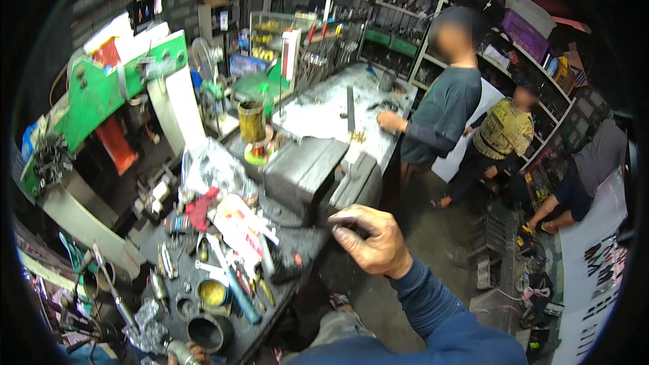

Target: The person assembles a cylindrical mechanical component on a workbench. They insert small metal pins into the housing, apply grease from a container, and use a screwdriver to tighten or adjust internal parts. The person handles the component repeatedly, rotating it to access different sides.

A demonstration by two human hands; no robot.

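My right hand is raised in front of the bench, next to a large grey bench vise. Its fingers curl toward the thumb in a pinch, and the fingertips are blackened. Whatever may sit between them is too dark to make out. At the lower edge, only the fingers of my left hand show, wrapped round a silver cylindrical tool whose kind I cannot tell. Just above that tool stands a dark round cup. A tin of yellow paste and a blue-handled tool lie nearby on the cluttered dark bench.
Beyond the vise, a person stands at a pale worktable holding a dark flat bar. Two more people sit or crouch at right. A green machine frame rises at left; a rusty yellow can stands behind the vise.
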